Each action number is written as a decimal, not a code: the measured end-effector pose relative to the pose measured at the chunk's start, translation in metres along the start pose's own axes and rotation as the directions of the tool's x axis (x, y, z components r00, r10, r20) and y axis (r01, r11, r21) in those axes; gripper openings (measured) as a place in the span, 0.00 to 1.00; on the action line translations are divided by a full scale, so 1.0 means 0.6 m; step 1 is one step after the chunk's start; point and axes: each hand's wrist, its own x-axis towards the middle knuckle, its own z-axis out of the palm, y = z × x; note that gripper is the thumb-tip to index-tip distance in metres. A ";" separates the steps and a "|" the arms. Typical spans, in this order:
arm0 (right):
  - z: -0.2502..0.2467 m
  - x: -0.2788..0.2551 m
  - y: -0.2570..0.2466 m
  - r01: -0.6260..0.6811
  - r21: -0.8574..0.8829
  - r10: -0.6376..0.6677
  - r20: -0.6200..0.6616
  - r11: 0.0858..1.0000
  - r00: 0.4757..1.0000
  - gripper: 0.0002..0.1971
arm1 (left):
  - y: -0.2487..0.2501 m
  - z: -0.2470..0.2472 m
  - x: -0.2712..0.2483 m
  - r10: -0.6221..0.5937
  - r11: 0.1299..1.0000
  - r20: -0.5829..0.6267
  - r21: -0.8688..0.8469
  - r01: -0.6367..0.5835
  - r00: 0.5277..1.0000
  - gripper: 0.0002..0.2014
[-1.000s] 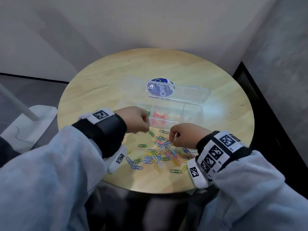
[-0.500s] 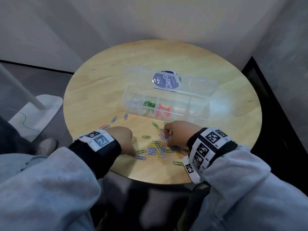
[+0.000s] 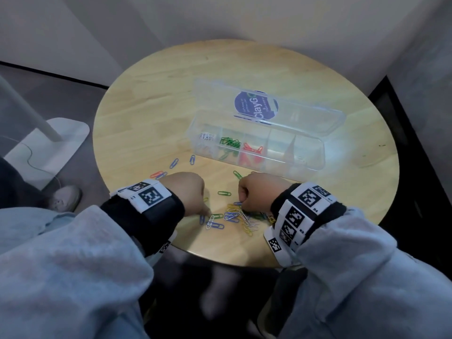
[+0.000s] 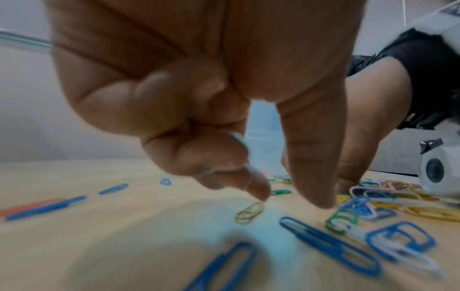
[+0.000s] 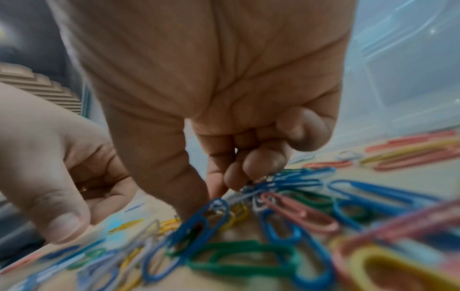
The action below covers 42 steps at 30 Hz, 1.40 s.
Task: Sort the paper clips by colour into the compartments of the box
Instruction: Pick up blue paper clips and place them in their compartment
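While both hands work at the near edge of the round counter (image 3: 151, 99), we see the clear box (image 3: 315, 155) lying beyond them, its long axis running from ahead of the left hand (image 3: 188, 192) off to the far right, its lid (image 3: 318, 118) folded open on the far side. White paper clips (image 3: 206, 136) lie in the compartment at its left end, green ones (image 3: 228, 142) in the next, red ones (image 3: 253, 150) in the third; what the remaining compartments hold we cannot make out.

Between and just below the hands lies the loose pile of paper clips (image 3: 241, 216), pointing every way. A few strays lie ahead of the left hand, mostly slanting toward the box.

We see the left hand with its smaller fingers curled in and its thumb and forefinger reaching down, apart, a yellow paper clip (image 4: 249, 212) lying on the counter just under the forefinger tip; it grasps nothing. The right hand (image 3: 259, 189) has its fingers bunched at the pile. Its thumb (image 5: 174, 187) and fingertips (image 5: 236, 177) touch blue clips, but blur keeps us from telling whether any is pinched.
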 end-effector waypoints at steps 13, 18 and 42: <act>0.001 -0.009 0.012 0.024 0.050 -0.025 0.015 0.998 1.000 0.04 | 0.007 0.005 -0.005 0.020 0.990 0.069 -0.140 -0.010 0.997 0.04; -0.001 -0.004 0.012 0.026 0.101 -0.024 -0.016 0.995 1.000 0.06 | -0.019 -0.034 0.005 0.093 0.816 0.098 -0.578 -0.020 0.991 0.09; -0.016 0.005 -0.002 0.061 0.090 -0.070 0.098 0.994 0.993 0.03 | -0.138 -0.084 0.067 -0.172 0.731 0.060 -0.661 0.169 0.983 0.08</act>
